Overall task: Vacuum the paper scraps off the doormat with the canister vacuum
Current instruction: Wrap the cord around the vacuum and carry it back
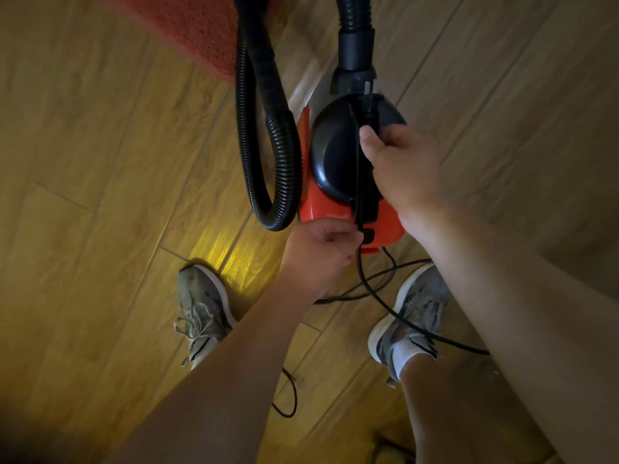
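A red and black canister vacuum (330,162) hangs or stands just in front of my feet. My right hand (398,165) grips its black carry handle on top. At the rear end of the vacuum, my left hand (321,252) pinches the black power cord (360,262). The corrugated black hose (264,135) loops down on the left of the canister and rises out of view at the top. An orange-red doormat (197,28) lies on the floor at the top left. No paper scraps show on the part in view.
The floor is light wooden planks (100,145). The power cord (418,329) trails over my right shoe (408,316) and off to the right. Another loop of cord (289,396) lies between my legs. My left shoe (202,309) stands at the lower left.
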